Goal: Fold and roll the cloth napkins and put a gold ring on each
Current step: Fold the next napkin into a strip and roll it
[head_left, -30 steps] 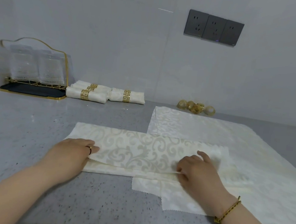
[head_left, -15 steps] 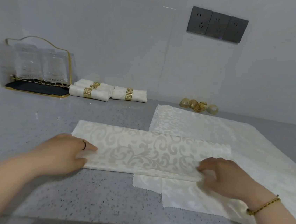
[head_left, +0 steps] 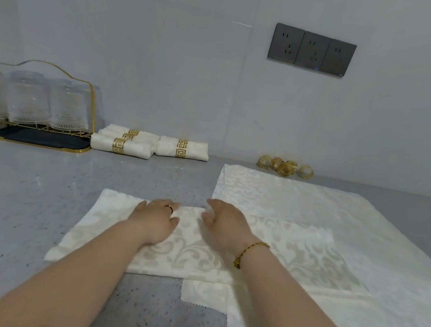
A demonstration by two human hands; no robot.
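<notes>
A cream patterned napkin (head_left: 292, 254), folded into a long band, lies across the grey counter in front of me. My left hand (head_left: 155, 221) rests flat on the band near its middle, fingers straight. My right hand (head_left: 222, 224) hovers or rests just to the right of it, fingers loosely bent, holding nothing. Several loose gold rings (head_left: 284, 166) sit by the wall at the back. Several rolled napkins with gold rings (head_left: 148, 144) lie at the back left.
A stack of flat napkins (head_left: 338, 203) spreads under and right of the folded band. A gold wire rack with glasses (head_left: 42, 107) stands at the far left. Grey wall sockets (head_left: 311, 49) are above. The counter's front edge is near me.
Both hands have left the band's two ends and moved inward to its middle. The band now lies folded flat, and the camera has come closer.
</notes>
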